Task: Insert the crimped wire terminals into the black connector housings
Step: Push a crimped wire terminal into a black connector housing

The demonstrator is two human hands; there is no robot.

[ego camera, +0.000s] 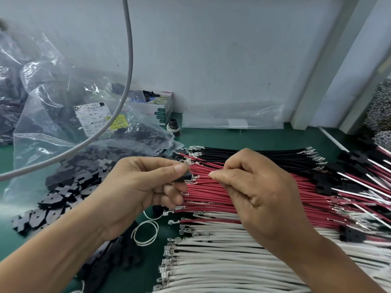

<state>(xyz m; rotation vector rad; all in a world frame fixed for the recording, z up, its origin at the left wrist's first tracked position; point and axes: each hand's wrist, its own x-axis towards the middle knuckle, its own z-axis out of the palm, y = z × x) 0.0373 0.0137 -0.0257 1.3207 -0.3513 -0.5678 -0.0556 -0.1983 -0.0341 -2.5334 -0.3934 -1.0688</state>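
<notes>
the left hand point(139, 187) pinches a black housing point(183, 177) between thumb and forefinger, the other fingers curled under it. the right hand point(260, 191), at 3 o'clock from the housing, has its thumb and forefinger pressed together on a red wire point(203, 177) whose metal terminal point(193, 177) sits right at the housing's open end; whether it is inside cannot be told.

under both hands lies a green mat point(243, 138) with wires fanned side by side: black wires point(254, 153) at 12 o'clock, red wires point(215, 199) in the middle, white wires point(222, 250) at 6 o'clock, all with crimped ends pointing toward 9 o'clock. at 3 o'clock, near the frame edge, are finished leads point(359, 176) already seated in black housings.

loose housings point(69, 187) are heaped at 9 o'clock, spilling from a clear bag point(63, 115) with a printed label point(95, 119). a grey cable point(127, 70) hangs across the bag. a small carton point(163, 108) stands at 11 o'clock against the wall, a black fitting point(174, 125) just beside it. white loops point(146, 231) lie on the mat at 6 o'clock from the left hand.
</notes>
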